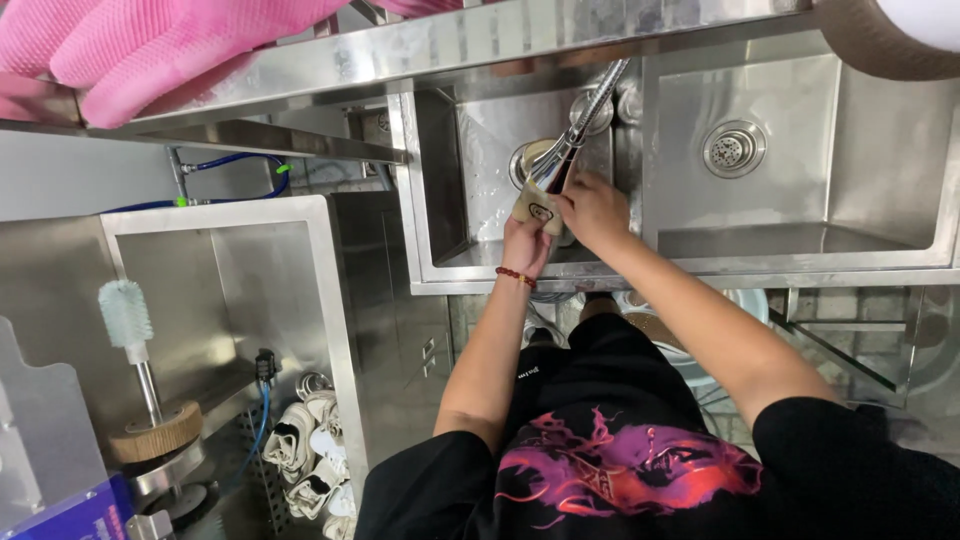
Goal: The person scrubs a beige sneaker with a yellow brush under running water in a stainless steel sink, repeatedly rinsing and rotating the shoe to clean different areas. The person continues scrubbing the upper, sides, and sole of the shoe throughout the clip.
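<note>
I stand at a steel double sink (530,272). My left hand (525,246), with a red bead bracelet on its wrist, holds a small beige cup (533,208) from below over the left basin. My right hand (594,208) grips the same cup from the right side, its fingers over the rim. The chrome pull-down faucet sprayer (572,132) points its head down at the cup, right above both hands. Whether water is running cannot be made out.
The right basin (800,240) has a round drain strainer (733,148). Pink rubber gloves (150,50) lie on the steel shelf at upper left. A pale bristle brush (125,315) stands on a round base at left, with rolled cloths (310,450) and a blue hose (240,160) nearby.
</note>
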